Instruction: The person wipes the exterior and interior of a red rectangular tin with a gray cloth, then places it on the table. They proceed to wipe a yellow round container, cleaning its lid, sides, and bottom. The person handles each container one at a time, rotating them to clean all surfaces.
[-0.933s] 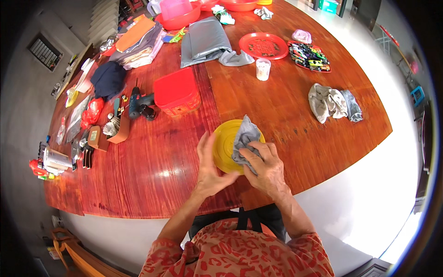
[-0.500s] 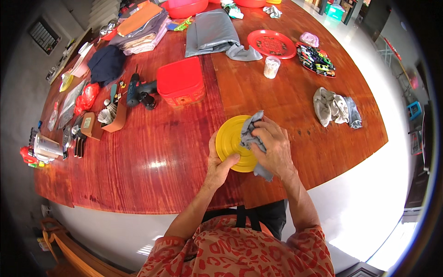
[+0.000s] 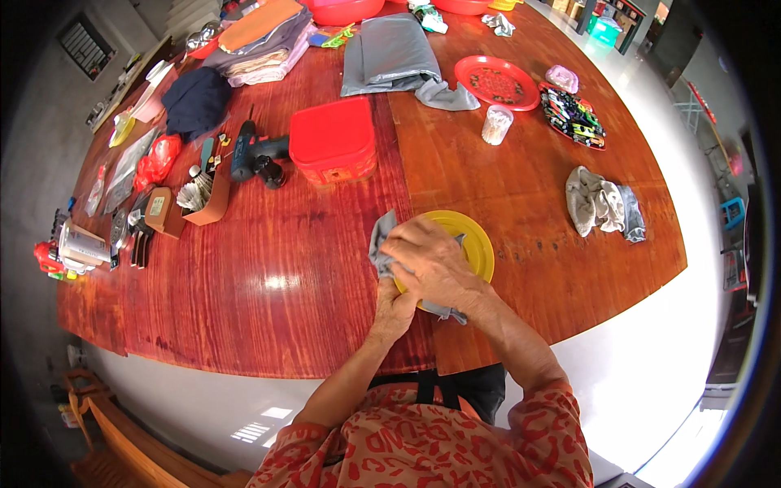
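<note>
Just above the table's near edge I hold a round yellow lid (image 3: 476,241) with raised rings. My left hand (image 3: 394,311) grips its lower left rim, partly covered by the other hand. Across the lid's face lies my right hand (image 3: 433,259), its fingers curled over a grey cloth (image 3: 381,244). The cloth pokes out past the lid's left rim, and another bit of it hangs below the lid. Much of the lid's left half is hidden behind my right hand.
Beyond my hands stands a red lidded box (image 3: 332,142), with a cordless drill (image 3: 254,154) beside it. A toothpick jar (image 3: 497,125) and a red tray (image 3: 498,84) are farther back. Crumpled cloths (image 3: 598,203) lie at the right. Folded fabrics (image 3: 264,49) are stacked far left.
My right hand has swept the grey cloth leftward across the lid to its left rim. The lid has shifted slightly right in view, and the whole scene has shifted a little too.
</note>
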Available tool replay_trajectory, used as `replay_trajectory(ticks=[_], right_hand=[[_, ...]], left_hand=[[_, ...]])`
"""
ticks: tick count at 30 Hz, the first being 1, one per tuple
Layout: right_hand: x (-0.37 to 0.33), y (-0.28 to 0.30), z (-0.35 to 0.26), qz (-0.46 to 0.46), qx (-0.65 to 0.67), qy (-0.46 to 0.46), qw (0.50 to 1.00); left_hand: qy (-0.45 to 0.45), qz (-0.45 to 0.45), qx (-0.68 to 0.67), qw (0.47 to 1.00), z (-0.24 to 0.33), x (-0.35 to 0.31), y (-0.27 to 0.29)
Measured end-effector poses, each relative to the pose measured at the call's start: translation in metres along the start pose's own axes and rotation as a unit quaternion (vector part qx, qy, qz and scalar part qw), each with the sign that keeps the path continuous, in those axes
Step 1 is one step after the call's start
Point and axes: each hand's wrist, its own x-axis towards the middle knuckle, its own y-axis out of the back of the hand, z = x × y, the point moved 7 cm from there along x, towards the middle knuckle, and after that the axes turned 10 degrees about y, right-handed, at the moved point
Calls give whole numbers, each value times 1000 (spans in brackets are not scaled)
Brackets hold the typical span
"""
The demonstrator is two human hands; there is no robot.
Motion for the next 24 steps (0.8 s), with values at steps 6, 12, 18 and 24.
replay_trajectory(ticks=[6, 12, 18, 24], right_hand=[[-9, 28, 21, 44, -146, -75, 985], [-30, 54, 33, 90, -274, -143, 947], [-14, 30, 23, 35, -140, -92, 985], [-8, 7, 0, -1, 53, -12, 999]], left_hand=[[-48, 28, 6, 998, 25, -5, -20], [-27, 33, -28, 999, 32, -7, -26], [-86, 16, -3, 996, 27, -2, -20], [-36, 18, 93, 995, 8, 1, -5]])
